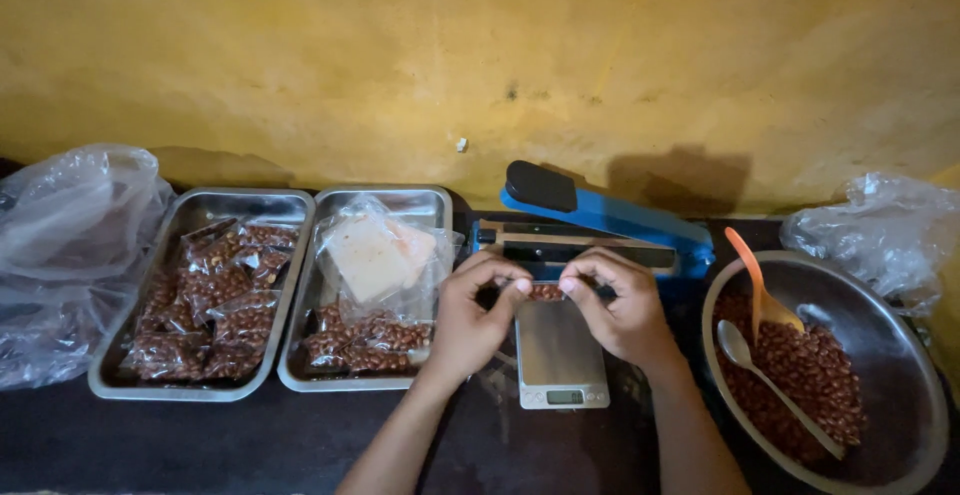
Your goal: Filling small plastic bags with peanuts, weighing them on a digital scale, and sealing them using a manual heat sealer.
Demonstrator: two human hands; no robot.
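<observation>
Both your left hand and right hand pinch a small peanut packet just above the scale, before the blue sealer.

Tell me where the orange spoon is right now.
In the head view the orange spoon is on the right, leaning on the far rim of the metal bowl of peanuts, just behind the white spoon.
</observation>
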